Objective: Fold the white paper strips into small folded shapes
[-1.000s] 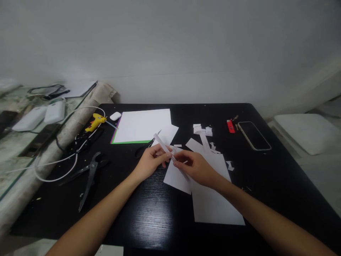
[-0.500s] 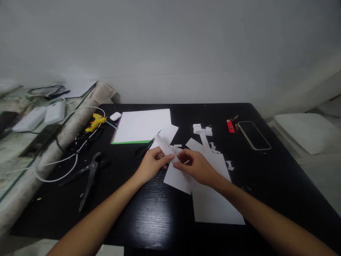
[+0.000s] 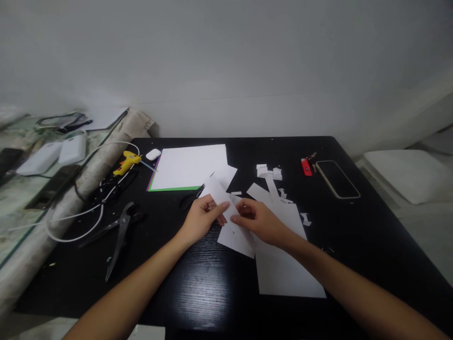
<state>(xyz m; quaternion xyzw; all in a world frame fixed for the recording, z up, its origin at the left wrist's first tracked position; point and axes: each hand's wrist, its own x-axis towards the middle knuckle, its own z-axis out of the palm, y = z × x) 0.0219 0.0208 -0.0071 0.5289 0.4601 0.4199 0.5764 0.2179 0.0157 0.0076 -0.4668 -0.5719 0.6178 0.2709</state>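
Between my two hands is a narrow white paper strip point(image 3: 218, 192), tilted above the table. My left hand point(image 3: 203, 216) is closed on its left side, the thumb on top and the fingers behind. My right hand point(image 3: 260, 221) pinches its right edge with thumb and forefinger. Beneath lie white paper sheets point(image 3: 283, 269), partly covered by my right hand and forearm. Just beyond them is a small folded paper construction point(image 3: 272, 182), with several cut scraps point(image 3: 305, 219) to its right. Dark-handled scissors point(image 3: 187, 200) lie left of the strip, partly hidden under paper.
On the black table point(image 3: 155, 278) lie pliers point(image 3: 122, 231), a yellow glue gun point(image 3: 127, 163) and a white cable point(image 3: 101, 219) at left. A stack of paper point(image 3: 191, 165) is at the back. At right are a red lighter point(image 3: 306, 167) and a phone point(image 3: 338, 179).
The strip has turned and opened out, so more of its broad face shows. Both hands keep nearly the same place.
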